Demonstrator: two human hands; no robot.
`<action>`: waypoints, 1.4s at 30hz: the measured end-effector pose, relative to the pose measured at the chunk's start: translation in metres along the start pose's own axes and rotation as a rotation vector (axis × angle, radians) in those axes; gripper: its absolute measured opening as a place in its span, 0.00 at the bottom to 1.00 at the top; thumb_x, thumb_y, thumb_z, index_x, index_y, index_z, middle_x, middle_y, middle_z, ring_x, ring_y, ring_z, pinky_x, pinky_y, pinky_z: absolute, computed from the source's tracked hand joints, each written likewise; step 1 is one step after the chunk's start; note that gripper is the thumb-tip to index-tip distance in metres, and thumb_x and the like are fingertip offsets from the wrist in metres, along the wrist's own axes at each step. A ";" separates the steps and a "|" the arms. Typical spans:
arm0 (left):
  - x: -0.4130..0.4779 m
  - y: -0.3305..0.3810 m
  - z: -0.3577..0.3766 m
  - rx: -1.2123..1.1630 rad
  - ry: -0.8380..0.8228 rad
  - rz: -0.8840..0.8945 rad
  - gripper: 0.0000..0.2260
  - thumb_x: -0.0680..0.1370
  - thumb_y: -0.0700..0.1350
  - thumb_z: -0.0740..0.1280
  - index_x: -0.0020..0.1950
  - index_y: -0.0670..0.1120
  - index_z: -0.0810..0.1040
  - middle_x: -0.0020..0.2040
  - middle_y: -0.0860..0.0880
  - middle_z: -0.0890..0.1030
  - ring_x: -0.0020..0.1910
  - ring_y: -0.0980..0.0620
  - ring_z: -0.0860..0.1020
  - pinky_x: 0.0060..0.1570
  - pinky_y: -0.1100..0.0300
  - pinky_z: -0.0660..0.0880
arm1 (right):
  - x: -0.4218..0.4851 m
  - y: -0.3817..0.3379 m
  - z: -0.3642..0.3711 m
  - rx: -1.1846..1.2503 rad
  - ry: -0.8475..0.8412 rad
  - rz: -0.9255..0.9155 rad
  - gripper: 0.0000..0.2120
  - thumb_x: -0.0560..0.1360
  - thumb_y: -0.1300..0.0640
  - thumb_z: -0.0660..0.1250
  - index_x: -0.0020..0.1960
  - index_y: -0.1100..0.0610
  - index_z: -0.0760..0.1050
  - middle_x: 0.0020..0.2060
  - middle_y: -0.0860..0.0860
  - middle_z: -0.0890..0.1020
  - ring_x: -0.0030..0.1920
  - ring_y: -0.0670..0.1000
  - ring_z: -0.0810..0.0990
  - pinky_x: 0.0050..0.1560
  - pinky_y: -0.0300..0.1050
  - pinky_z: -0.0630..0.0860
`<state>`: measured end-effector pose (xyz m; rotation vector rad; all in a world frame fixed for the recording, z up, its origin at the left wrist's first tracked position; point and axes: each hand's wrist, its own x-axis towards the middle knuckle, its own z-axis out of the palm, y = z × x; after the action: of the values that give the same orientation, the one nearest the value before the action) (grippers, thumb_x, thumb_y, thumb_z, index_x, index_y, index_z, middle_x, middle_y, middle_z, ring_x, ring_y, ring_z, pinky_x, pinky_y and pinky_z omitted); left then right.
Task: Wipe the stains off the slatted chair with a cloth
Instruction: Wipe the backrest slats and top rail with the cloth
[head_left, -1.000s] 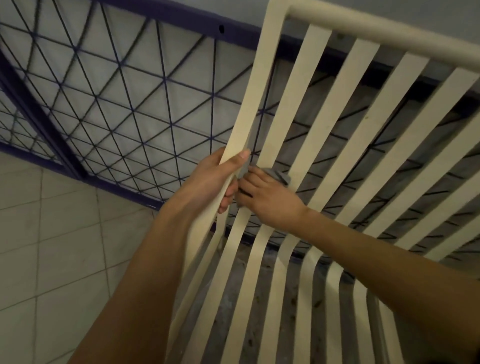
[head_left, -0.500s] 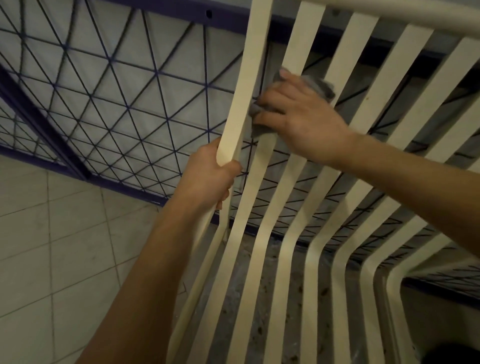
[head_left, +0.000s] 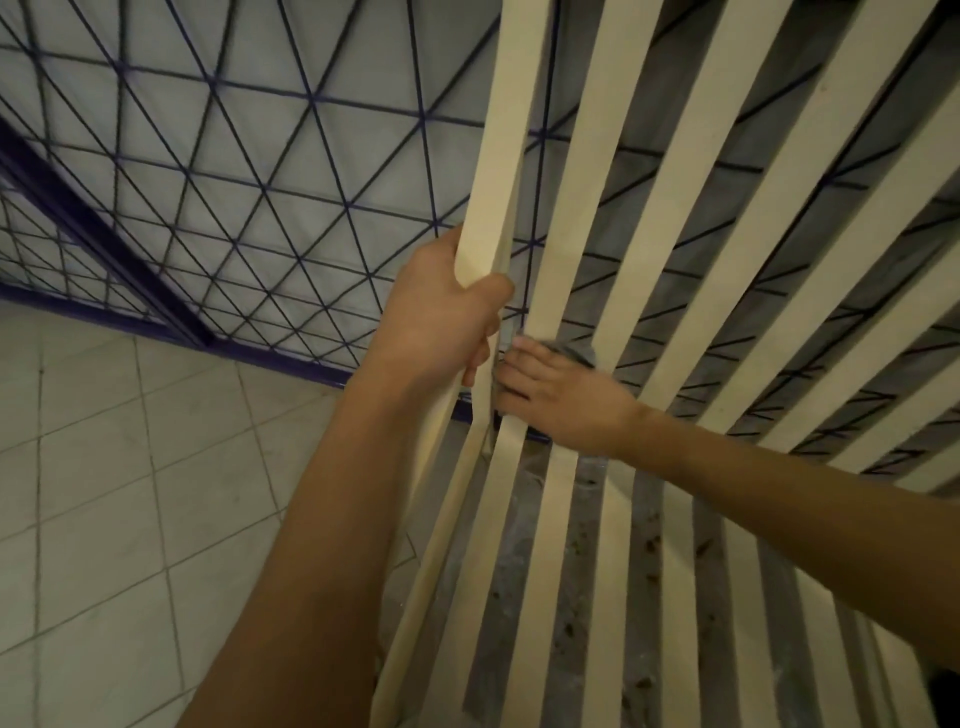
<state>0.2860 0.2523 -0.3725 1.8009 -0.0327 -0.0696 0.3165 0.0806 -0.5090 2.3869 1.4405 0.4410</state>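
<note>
Against the slatted chair (head_left: 504, 130), the right hand (head_left: 566, 402) holds a cloth (head_left: 576, 354)

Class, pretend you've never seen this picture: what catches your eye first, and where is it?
The cream slats of the slatted chair fan across the right half. At centre, the left hand grips the chair's outer edge while the right hand holds a grey cloth against a slat. A dark blue grille fills the upper left.

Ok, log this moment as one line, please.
phase: wiping | left hand: grips side rail of slatted chair | right hand: holds cloth against neighbouring slat
</note>
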 end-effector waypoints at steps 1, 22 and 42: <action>0.001 -0.001 0.000 -0.016 -0.008 -0.006 0.05 0.76 0.37 0.62 0.48 0.46 0.72 0.28 0.46 0.70 0.21 0.50 0.67 0.23 0.58 0.67 | -0.002 -0.007 0.006 0.016 -0.020 -0.014 0.16 0.79 0.62 0.54 0.57 0.59 0.78 0.58 0.57 0.79 0.63 0.60 0.74 0.78 0.53 0.44; -0.005 -0.003 -0.001 -0.086 -0.037 -0.032 0.22 0.74 0.33 0.63 0.66 0.47 0.70 0.30 0.47 0.71 0.22 0.50 0.68 0.22 0.58 0.68 | 0.012 0.171 -0.164 -0.120 0.026 -0.243 0.19 0.78 0.66 0.62 0.66 0.54 0.75 0.66 0.57 0.74 0.72 0.59 0.67 0.77 0.56 0.52; -0.071 0.067 0.066 -0.686 0.056 -0.143 0.16 0.78 0.54 0.62 0.64 0.51 0.76 0.58 0.48 0.82 0.56 0.50 0.81 0.46 0.52 0.81 | -0.027 0.047 -0.229 1.069 0.418 0.763 0.04 0.77 0.58 0.67 0.52 0.56 0.77 0.48 0.47 0.81 0.49 0.44 0.78 0.51 0.37 0.74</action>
<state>0.2114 0.1774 -0.3204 1.1158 0.1451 -0.1170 0.2467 0.0611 -0.2852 3.9308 0.9101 0.3952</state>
